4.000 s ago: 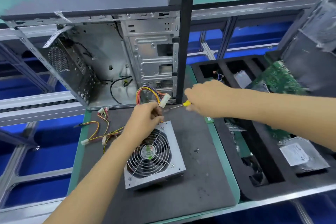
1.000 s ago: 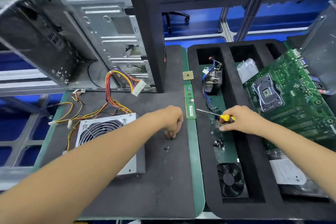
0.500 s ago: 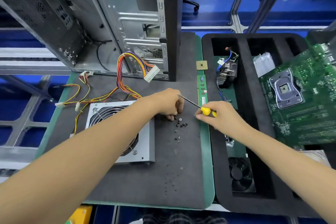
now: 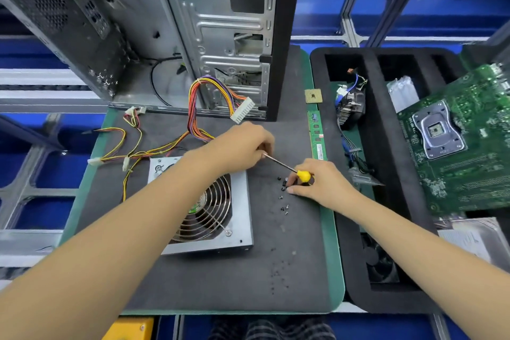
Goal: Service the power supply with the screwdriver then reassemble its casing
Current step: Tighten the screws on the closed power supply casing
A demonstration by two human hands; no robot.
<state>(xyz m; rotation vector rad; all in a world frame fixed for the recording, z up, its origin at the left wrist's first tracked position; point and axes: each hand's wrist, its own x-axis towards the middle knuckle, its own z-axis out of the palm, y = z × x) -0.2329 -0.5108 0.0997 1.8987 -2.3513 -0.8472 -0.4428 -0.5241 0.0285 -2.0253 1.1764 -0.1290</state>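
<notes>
- Firstly, we see the open computer case [image 4: 220, 22] standing upright at the back of the dark work mat [image 4: 193, 284], its bare metal interior facing us.
- To the right of the mat we find a black foam tray [image 4: 386, 146] whose compartments hold parts; a green motherboard [image 4: 463, 141] lies across its right side, and a heatsink with cables [image 4: 352, 110] sits in a left compartment.
- On the mat we have the power supply [image 4: 237, 218], lying flat with its fan grille facing up, partly covered by our left forearm.
- From the power supply a bundle of coloured wires [image 4: 198, 107] loops back toward the case and ends in a white connector [image 4: 242, 110]; thinner yellow leads spread left across the mat.
- Our left hand [image 4: 242, 143] hovers just behind the power supply with its fingers curled downward near the tip of the tool; we cannot tell whether it holds anything.
- Our right hand [image 4: 320, 182] grips the screwdriver [image 4: 289, 168] by its yellow handle, the metal shaft pointing up-left toward the left hand, while its lower fingertips touch the mat.
- A green memory stick [image 4: 317, 135] lies along the mat's right edge, with a small square processor chip [image 4: 313, 96] just behind it.
- Several small dark screws [image 4: 284, 201] lie scattered on the mat just beside the right hand.
</notes>
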